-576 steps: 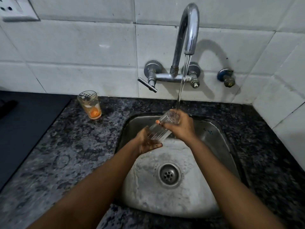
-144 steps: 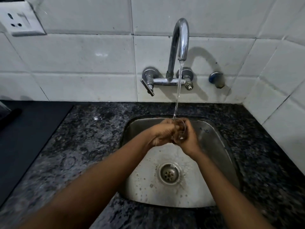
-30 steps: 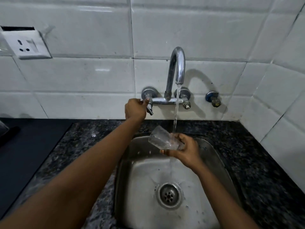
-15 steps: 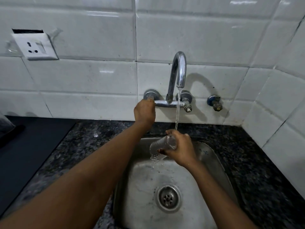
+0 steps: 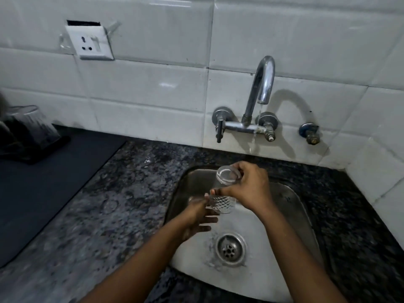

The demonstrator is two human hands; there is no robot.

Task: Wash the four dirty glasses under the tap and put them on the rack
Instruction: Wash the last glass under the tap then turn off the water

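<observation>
My right hand [image 5: 251,189] grips a clear cut-pattern glass [image 5: 223,203] over the steel sink [image 5: 290,211]; one round end of the glass points up and its patterned part hangs below my fingers. Just below and left of it is my left hand [image 5: 200,217], blurred, fingers straight, fingertips at the glass's lower end. The chrome tap [image 5: 262,84] lets out only a thin trickle, which falls behind the glass. At the far left, a washed glass [image 5: 32,125] stands upside down on the black rack [image 5: 28,154].
A dark speckled granite counter [image 5: 109,215] surrounds the sink. The drain [image 5: 230,248] lies in the sink's middle. A black mat [image 5: 43,189] covers the counter's left part. A wall socket [image 5: 91,43] and the tap's lever handle [image 5: 219,133] sit on the white tiles.
My left hand has left the tap handle and dropped to the glass. The stream has thinned to a trickle. My right hand has turned the glass so one end faces up.
</observation>
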